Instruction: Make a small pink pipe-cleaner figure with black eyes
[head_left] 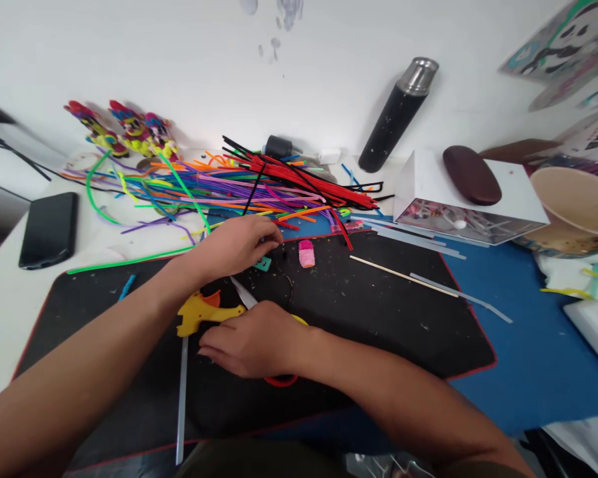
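Note:
My left hand [244, 244] reaches over the mat's far part, its fingers bent together; what they hold, if anything, is hidden. Just under it lies a small teal piece [263, 264]. My right hand [264, 340] is closed with curled fingers beside a yellow glue gun [194, 315], and I cannot make out what is in it. A pale glue stick [182, 398] sticks out of the gun toward me. Beneath the right hand lie scissors [243, 293], partly covered, with the blade and a red handle loop showing. A pink wrapped piece [306, 255] rests nearby.
Behind the mat [379, 312] lies a heap of coloured pipe cleaners [219, 186]. Three pipe-cleaner figures [129, 126], a phone [50, 229], a black thermos [393, 119] and a white box [508, 192] stand or lie around. A thin wooden stick [403, 275] is at right.

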Action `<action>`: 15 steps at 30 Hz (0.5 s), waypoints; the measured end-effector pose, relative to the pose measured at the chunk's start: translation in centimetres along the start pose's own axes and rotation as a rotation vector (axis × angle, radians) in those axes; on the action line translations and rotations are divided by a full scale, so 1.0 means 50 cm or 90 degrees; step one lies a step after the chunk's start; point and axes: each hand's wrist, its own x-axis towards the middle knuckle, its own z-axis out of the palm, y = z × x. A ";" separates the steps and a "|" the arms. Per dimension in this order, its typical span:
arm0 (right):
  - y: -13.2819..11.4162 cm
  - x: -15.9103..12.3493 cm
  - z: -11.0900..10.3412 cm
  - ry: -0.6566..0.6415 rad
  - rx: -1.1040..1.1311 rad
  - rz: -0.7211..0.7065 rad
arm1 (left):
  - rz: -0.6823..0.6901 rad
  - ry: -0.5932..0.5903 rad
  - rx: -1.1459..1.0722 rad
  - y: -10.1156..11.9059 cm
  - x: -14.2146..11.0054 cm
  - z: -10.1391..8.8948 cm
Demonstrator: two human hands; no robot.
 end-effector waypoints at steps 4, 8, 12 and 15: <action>0.001 -0.001 0.006 0.013 0.001 -0.007 | 0.003 -0.013 0.018 0.005 0.002 0.006; 0.002 -0.002 0.011 0.018 -0.004 -0.008 | 0.010 -0.015 0.024 0.009 0.003 0.014; 0.003 -0.001 0.013 0.026 -0.004 -0.010 | 0.033 -0.025 0.038 0.013 0.008 0.023; 0.004 -0.001 0.015 0.025 -0.008 -0.011 | 0.056 -0.031 0.042 0.015 0.014 0.030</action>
